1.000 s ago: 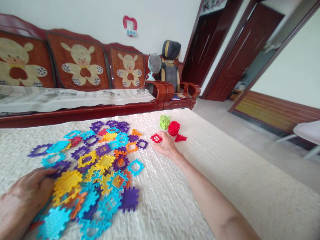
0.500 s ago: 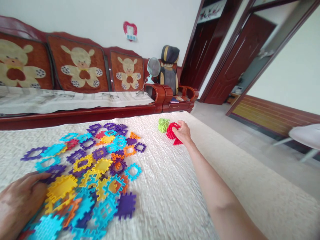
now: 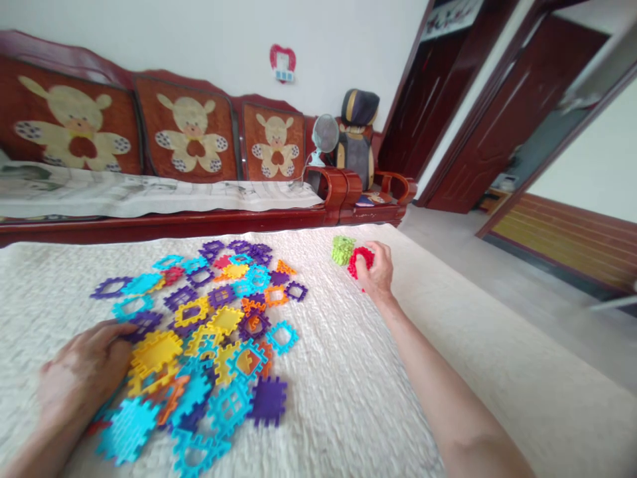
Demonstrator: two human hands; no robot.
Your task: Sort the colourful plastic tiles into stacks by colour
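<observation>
At the far right of the cloth-covered table, my right hand [image 3: 377, 269] has its fingers around a red stack of toothed pieces [image 3: 359, 263]. Just left of it stands a light green stack [image 3: 343, 249]. My left hand [image 3: 92, 365] rests at the left edge of a spread pile of toothed plastic pieces, its fingertips at a purple piece [image 3: 144, 325] beside a yellow piece [image 3: 157, 350]. Whether those fingers grip anything is hidden. Cyan, purple, yellow, orange and red pieces overlap in the pile, with a solid purple square [image 3: 267, 401] at its near right.
Beyond the table [image 3: 318, 345] stands a long wooden sofa [image 3: 199, 224] with bear-patterned cushions. A small fan [image 3: 326, 134] and a wooden armchair [image 3: 398, 186] are at its right end. Doorways are at the back right.
The view has turned left, so everything sits further right in the picture. My right hand now wraps more closely round the red stack, and less of its lower tip shows.
</observation>
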